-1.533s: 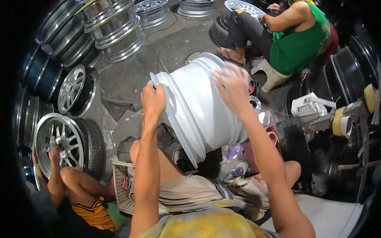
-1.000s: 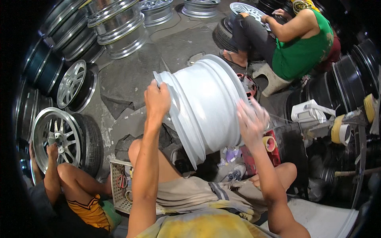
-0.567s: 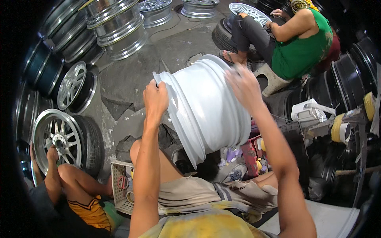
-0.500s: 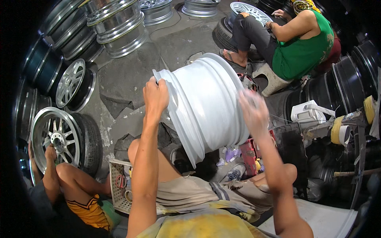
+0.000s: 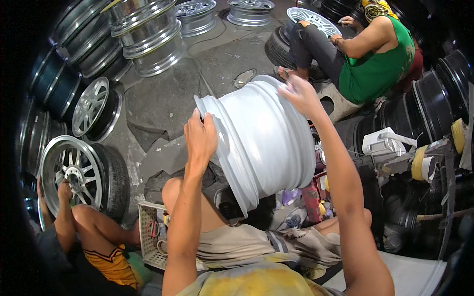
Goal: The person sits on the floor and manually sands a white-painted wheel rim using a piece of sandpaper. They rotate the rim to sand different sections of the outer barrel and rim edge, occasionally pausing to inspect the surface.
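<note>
A wide, pale grey-white car wheel rim point(image 5: 269, 138) is held up in front of my knees, tilted, its barrel side showing. My left hand point(image 5: 201, 135) is closed over the rim's left flange, fingers hooked behind the edge. My right hand point(image 5: 301, 96) is at the far right edge of the barrel, fingers bent toward it. Those fingers are smeared by motion, so whether they hold anything cannot be seen. The wheel's inner face is hidden from me.
A cream plastic basket point(image 5: 148, 237) stands at my left knee. To the left, a person's hand point(image 5: 64, 190) works on a spoked wheel point(image 5: 74, 172). A person in a green top point(image 5: 380, 64) sits at the far right. Stacked rims point(image 5: 148, 39) stand at the back left.
My right hand has moved up and left along the rim's right edge, from its side toward its top. The wheel sits slightly lower in view, and my left hand still grips its flange.
</note>
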`<state>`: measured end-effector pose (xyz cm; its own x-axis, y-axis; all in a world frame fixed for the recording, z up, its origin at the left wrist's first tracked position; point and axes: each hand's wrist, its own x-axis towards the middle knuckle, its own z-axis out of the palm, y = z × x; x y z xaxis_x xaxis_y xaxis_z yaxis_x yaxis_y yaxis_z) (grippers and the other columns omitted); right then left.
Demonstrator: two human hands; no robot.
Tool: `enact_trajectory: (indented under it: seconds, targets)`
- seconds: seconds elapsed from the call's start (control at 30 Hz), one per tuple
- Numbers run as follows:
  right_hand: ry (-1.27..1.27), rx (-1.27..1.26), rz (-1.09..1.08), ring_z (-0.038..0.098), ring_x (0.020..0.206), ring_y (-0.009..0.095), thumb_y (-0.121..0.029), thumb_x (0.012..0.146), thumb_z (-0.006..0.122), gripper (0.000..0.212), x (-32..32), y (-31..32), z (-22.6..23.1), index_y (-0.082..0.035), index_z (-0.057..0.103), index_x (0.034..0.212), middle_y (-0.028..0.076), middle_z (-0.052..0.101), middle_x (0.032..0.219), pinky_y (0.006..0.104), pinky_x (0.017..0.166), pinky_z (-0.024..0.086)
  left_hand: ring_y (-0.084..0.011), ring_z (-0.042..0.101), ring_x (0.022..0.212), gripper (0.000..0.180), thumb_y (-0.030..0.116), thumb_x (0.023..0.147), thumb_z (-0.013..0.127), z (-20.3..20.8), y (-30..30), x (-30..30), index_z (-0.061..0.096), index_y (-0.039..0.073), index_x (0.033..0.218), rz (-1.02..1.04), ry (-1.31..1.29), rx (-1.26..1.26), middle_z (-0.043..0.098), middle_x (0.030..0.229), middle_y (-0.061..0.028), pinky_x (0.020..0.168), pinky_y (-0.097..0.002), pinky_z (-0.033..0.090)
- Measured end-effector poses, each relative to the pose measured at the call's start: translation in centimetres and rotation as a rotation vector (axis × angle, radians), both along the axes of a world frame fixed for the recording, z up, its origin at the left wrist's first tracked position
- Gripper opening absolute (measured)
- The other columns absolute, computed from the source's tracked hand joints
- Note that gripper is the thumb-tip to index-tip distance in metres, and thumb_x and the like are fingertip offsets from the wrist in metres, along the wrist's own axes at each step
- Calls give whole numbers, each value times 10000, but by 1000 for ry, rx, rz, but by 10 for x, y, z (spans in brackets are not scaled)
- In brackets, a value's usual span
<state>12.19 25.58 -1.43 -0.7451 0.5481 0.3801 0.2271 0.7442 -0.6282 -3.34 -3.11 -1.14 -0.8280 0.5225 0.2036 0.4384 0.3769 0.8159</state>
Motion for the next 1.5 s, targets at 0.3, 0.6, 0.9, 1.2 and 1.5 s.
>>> enact_trajectory:
  seconds: [0.3, 0.6, 0.9, 1.2, 1.5]
  targets:
    - [-86, -544, -39, 448, 733, 102, -387, 845, 786, 415, 22, -13, -2, -31, 586, 768, -8, 492, 755, 299, 671, 383, -439, 699, 891, 410, 196, 990, 500, -2, -15, 29, 612, -146, 1187, 28, -11, 107, 699, 922, -324, 834, -495, 503]
    - [-104, -454, -38, 423, 725, 124, -392, 867, 789, 464, 42, -30, -3, -53, 485, 773, -15, 440, 757, 311, 649, 372, -507, 684, 959, 460, 215, 980, 491, 0, -1, -12, 613, -173, 1194, 21, -71, 3, 696, 971, -360, 904, -528, 487]
    - [-49, 43, -138, 505, 641, 299, -439, 784, 836, 557, 34, -24, 11, -7, 487, 744, 150, 519, 686, 433, 611, 421, -481, 691, 884, 414, 221, 964, 499, 0, 0, 10, 647, -137, 1107, 31, -53, 75, 683, 855, -343, 859, -539, 490]
    - [204, 45, -432, 468, 479, 244, -251, 901, 811, 402, 98, -116, -47, -42, 496, 767, 101, 452, 572, 390, 502, 382, -523, 668, 994, 422, 274, 911, 515, -20, 22, -59, 679, -113, 958, 87, -52, -56, 686, 958, -363, 909, -550, 490]
    - [163, -175, -554, 410, 529, 143, -85, 898, 788, 274, 196, -194, -137, -36, 525, 839, 26, 437, 619, 313, 521, 376, -517, 651, 1110, 462, 301, 903, 529, -15, 45, -77, 702, -111, 1021, 77, -155, -110, 683, 1094, -371, 991, -523, 482]
